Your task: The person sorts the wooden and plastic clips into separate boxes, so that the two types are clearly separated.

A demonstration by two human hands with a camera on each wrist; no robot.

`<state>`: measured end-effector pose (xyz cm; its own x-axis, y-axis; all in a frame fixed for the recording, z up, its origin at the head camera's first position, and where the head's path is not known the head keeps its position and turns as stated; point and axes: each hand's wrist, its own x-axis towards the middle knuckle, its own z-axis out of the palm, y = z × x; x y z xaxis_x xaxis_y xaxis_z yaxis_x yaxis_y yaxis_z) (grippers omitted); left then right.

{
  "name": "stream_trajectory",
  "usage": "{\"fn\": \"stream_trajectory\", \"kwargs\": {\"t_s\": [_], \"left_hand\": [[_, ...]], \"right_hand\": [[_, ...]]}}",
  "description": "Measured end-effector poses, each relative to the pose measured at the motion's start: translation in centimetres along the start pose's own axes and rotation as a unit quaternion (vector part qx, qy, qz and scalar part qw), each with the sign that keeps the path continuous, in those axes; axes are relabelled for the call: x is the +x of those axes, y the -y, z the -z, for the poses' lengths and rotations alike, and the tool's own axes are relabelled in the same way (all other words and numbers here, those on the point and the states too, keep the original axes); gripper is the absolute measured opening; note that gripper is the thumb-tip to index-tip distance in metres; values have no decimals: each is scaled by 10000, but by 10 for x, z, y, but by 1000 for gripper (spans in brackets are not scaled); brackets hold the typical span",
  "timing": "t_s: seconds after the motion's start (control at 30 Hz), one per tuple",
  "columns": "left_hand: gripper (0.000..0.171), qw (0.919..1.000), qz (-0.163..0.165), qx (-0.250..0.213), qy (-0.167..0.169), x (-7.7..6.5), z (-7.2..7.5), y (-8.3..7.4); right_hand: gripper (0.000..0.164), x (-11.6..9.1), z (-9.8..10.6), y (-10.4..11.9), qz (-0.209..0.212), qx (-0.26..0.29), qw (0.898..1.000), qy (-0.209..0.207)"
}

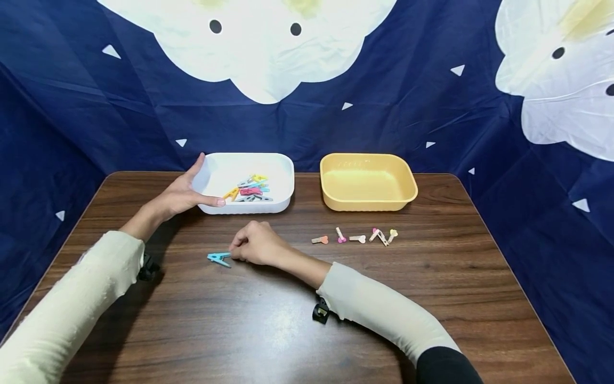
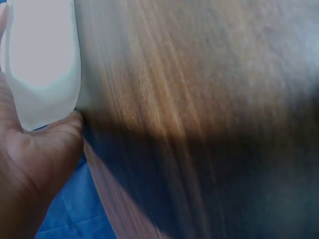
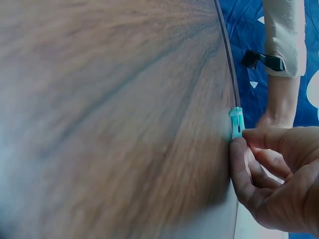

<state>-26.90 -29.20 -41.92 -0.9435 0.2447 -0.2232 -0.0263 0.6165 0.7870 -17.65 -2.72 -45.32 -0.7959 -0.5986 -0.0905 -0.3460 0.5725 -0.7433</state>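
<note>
My left hand (image 1: 179,194) holds the left end of a white plastic tray (image 1: 244,209), with the thumb along the near side and a finger at the far left corner. Several coloured plastic clothespins (image 1: 250,191) lie in that tray. In front of it, my right hand (image 1: 259,244) pinches one end of a light blue clothespin (image 1: 218,257) near the tabletop. The right wrist view shows thumb and forefinger meeting at the end of the blue clothespin (image 3: 237,122). In the left wrist view, the left thumb touches the corner of the white tray (image 2: 47,94).
A yellow tray (image 1: 369,205) stands to the right of the white one. Several small wooden clothespins with coloured tops (image 1: 357,239) lie in a row in front of it. A blue patterned cloth (image 1: 307,128) hangs behind the brown wooden table (image 1: 230,330).
</note>
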Motion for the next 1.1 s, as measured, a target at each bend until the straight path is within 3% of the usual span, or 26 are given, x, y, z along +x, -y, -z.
{"fn": "stream_trajectory", "kwargs": {"t_s": [0.1, 0.33, 0.6, 1.1], "left_hand": [[150, 10000, -7, -31, -39, 2, -1, 2], [152, 9999, -31, 122, -30, 3, 0, 4], [152, 9998, -40, 185, -34, 3, 0, 3], [154, 9997, -91, 196, -77, 1, -1, 3]], "right_hand": [[14, -7, 5, 0, 10, 3, 10000, -48], [10, -26, 23, 11, -315, 825, 9961, -23], [12, -30, 35, 10, -403, 874, 9953, -72], [14, -33, 71, 9, -404, 868, 9938, -556]]}}
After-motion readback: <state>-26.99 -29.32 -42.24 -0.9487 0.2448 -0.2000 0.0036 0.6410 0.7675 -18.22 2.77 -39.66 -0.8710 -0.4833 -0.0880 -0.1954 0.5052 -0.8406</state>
